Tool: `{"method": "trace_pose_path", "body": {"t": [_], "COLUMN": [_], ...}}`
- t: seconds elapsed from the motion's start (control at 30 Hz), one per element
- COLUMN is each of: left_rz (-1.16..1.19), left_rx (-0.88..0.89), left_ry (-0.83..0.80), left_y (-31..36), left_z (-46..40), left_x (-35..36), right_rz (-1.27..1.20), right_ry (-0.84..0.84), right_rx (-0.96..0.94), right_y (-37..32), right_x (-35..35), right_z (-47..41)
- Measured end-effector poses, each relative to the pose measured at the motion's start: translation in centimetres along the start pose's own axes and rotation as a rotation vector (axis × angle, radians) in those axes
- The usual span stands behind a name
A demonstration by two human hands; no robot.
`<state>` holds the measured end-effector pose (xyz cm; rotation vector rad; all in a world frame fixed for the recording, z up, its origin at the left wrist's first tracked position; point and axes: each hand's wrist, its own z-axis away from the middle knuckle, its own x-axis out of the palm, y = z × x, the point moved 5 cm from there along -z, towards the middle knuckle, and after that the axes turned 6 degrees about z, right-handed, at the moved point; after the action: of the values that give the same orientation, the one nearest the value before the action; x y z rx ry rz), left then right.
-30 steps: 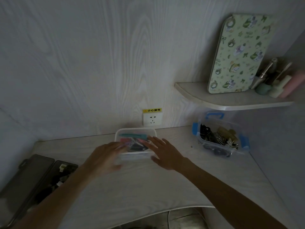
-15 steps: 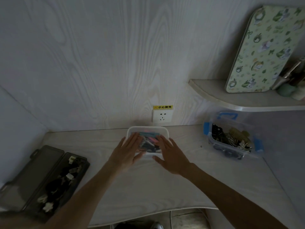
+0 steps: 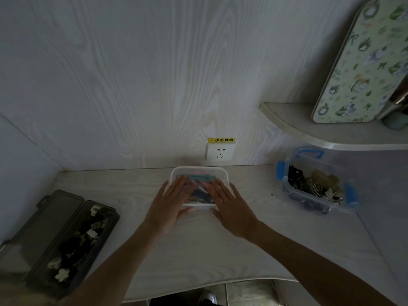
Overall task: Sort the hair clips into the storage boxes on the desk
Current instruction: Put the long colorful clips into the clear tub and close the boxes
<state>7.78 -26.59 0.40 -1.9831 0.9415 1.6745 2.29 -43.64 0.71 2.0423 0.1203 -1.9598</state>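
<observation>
A small white translucent box [image 3: 198,169] stands at the back middle of the desk, with coloured hair clips [image 3: 201,192] showing through it. Both of my hands lie flat on its top, fingers stretched out and slightly apart. My left hand [image 3: 170,206] covers its left half and my right hand [image 3: 231,208] its right half, with both thumbs at the box's front edge. Whether a clear lid lies under my palms I cannot tell. A clear box with blue latches [image 3: 280,173] at the right holds dark and metallic clips.
An open dark case [image 3: 44,217] with black and white clips lies at the left front. A wall socket [image 3: 219,151] sits just behind the white box. A corner shelf [image 3: 309,133] above the right box carries a patterned board [image 3: 364,69].
My hands have moved from the box's sides onto its top, and the box sits a little farther back. The view has swung left, showing more of the dark case.
</observation>
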Motion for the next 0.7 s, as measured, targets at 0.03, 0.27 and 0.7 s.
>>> {"method": "trace_pose_path", "body": {"t": [0.03,0.27,0.7], "left_rz": [0.006,-0.055,0.112], "left_rx": [0.000,0.064,0.003], "left_ry": [-0.005,0.014,-0.028], "left_y": [0.1,0.3,-4.9], "left_z": [0.1,-0.2,-2.9], "left_x": [0.2,0.2,-4.8], "right_rz": [0.008,0.048,-0.010], "right_ry": [0.005,0.026,0.034], "right_rx": [0.003,-0.016,-0.070], "right_y": [-0.1,0.0,-1.1], "right_x": [0.0,0.5,0.2], "right_z": [0.1,-0.4,-6.5]}}
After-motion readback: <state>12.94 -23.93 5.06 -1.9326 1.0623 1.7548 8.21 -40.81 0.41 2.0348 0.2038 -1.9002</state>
